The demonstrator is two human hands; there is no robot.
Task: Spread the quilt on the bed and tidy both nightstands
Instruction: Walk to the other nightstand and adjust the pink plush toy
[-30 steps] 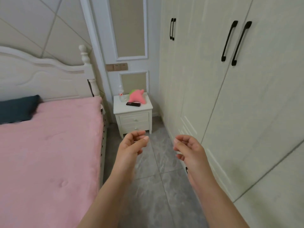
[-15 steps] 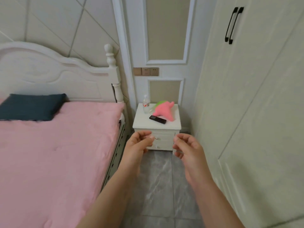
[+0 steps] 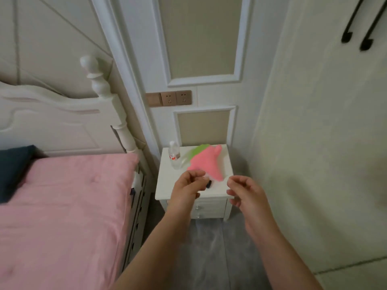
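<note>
Both hands (image 3: pixel 217 190) loosely curled, empty.

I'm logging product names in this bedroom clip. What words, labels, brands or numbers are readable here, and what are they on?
No text can be read.
Water bottle on the nightstand: a red and white label, its print too small and blurred to read.
Wall sockets: only pin holes, no lettering to be seen.
Plush toy, dark object beside the left hand, wardrobe: no print visible.

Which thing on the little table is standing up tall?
The clear water bottle at the nightstand's back left corner. The pink plush toy lies flat beside it.
</note>
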